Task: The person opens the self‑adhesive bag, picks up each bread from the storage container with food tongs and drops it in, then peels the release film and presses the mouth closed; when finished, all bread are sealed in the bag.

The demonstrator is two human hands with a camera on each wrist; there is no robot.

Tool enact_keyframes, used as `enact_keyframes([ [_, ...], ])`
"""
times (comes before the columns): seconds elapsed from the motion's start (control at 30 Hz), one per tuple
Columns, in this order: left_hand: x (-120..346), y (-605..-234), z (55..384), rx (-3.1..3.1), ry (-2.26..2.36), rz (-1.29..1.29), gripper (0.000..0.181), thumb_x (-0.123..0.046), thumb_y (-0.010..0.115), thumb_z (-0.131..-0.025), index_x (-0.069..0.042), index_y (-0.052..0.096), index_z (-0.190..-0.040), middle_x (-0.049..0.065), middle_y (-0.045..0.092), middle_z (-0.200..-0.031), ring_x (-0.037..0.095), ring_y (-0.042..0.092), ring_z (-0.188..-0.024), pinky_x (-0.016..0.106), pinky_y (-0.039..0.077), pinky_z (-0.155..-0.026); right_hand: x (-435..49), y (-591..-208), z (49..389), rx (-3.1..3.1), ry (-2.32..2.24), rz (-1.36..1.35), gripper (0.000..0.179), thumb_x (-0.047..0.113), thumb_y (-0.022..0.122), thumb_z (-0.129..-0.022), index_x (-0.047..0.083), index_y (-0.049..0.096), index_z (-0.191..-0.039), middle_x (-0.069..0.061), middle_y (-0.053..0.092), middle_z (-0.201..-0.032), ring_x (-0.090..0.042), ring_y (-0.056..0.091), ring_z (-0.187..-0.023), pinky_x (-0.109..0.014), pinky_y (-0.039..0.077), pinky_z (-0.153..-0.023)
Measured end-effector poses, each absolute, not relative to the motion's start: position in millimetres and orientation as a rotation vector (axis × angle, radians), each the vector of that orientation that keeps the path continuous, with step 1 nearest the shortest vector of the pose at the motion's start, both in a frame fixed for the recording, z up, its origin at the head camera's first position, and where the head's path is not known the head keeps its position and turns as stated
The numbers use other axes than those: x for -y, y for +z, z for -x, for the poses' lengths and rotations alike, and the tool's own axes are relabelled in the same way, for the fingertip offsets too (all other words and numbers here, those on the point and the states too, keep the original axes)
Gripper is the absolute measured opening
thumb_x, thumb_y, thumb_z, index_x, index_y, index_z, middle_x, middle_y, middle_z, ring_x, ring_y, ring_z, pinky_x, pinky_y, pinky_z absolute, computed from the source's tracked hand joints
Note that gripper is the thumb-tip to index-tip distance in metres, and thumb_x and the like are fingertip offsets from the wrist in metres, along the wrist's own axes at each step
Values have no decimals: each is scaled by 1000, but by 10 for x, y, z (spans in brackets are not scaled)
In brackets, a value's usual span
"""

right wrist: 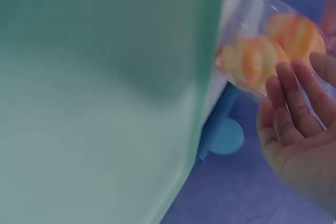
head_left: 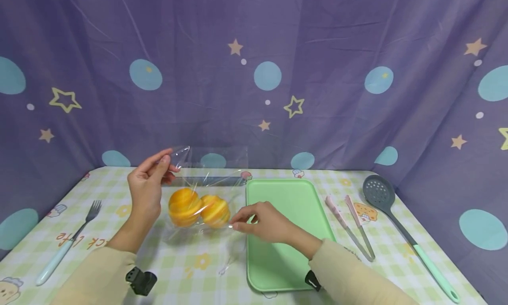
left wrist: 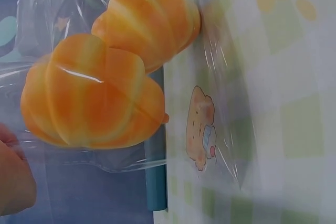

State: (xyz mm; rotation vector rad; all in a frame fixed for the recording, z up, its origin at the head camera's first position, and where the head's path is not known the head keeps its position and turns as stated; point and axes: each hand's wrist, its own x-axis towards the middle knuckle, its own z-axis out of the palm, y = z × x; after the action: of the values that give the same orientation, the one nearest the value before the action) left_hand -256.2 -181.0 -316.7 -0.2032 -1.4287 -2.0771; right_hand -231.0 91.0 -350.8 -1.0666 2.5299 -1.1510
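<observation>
A clear plastic bag [head_left: 238, 163] hangs above the table with two orange-yellow, croissant-shaped breads [head_left: 184, 207] inside, touching side by side. My left hand [head_left: 148, 181] pinches the bag's upper left edge between thumb and fingers. At the lower right of the bag, the thumb and fingertips of my right hand [head_left: 263, 223] pinch its edge, over the left side of a light green tray [head_left: 285, 269]. Up close in the left wrist view, both breads [left wrist: 94, 93] show ridged segments behind the film. The right wrist view shows my right hand [right wrist: 299, 124] beside the bag.
On the left lies a fork [head_left: 71, 243] with a pale handle. Right of the tray are pink-tipped tongs [head_left: 357, 230] and a grey slotted skimmer [head_left: 397, 216] with a mint handle. A checked cloth covers the table; a purple curtain [head_left: 317, 44] hangs behind it.
</observation>
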Motion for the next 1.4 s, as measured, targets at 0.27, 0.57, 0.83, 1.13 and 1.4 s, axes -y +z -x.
enact_keyframes([
  [0.27, 1831, -3162, 2555, 1437, -2083, 177, 18, 2, 64, -98, 0, 78, -108, 2, 71, -65, 12, 60, -49, 19, 51, -51, -993, -3209, 2442, -2595, -1554, 878, 17, 25, 74, -96, 14, 79, -107, 4, 75, -100, -14, 68, -93, -36, 57, -82],
  [0.57, 1864, -3150, 2545, 1438, -2097, 190, 18, 2, 63, -99, 0, 78, -108, 3, 71, -66, 13, 61, -49, 19, 51, -50, -1011, -2925, 2666, -2595, -1777, 852, 18, 22, 75, -95, 10, 78, -108, 0, 76, -98, -22, 69, -91, -35, 56, -73],
  [0.83, 1881, -3147, 2523, 1464, -2102, 191, 17, -1, 64, -99, -4, 80, -106, 2, 72, -66, 13, 62, -50, 19, 52, -52, -1022, -2843, 2815, -2667, -1871, 790, 24, 25, 76, -94, 11, 77, -113, 0, 75, -101, -20, 67, -96, -36, 55, -79],
  [1.13, 1875, -3156, 2524, 1473, -2082, 195, 17, -2, 64, -99, -2, 78, -109, 2, 72, -66, 13, 61, -51, 19, 50, -50, -1063, -2908, 2902, -2632, -1865, 607, 38, 27, 76, -94, 9, 70, -127, -5, 71, -107, -21, 66, -97, -34, 54, -79],
  [1.4, 1879, -3162, 2526, 1482, -2087, 203, 18, -2, 64, -99, -2, 78, -110, 2, 72, -66, 13, 61, -51, 19, 50, -50, -1014, -3028, 2936, -2442, -1768, 633, 33, 25, 72, -98, 7, 71, -125, -8, 74, -113, -18, 69, -100, -41, 57, -85],
])
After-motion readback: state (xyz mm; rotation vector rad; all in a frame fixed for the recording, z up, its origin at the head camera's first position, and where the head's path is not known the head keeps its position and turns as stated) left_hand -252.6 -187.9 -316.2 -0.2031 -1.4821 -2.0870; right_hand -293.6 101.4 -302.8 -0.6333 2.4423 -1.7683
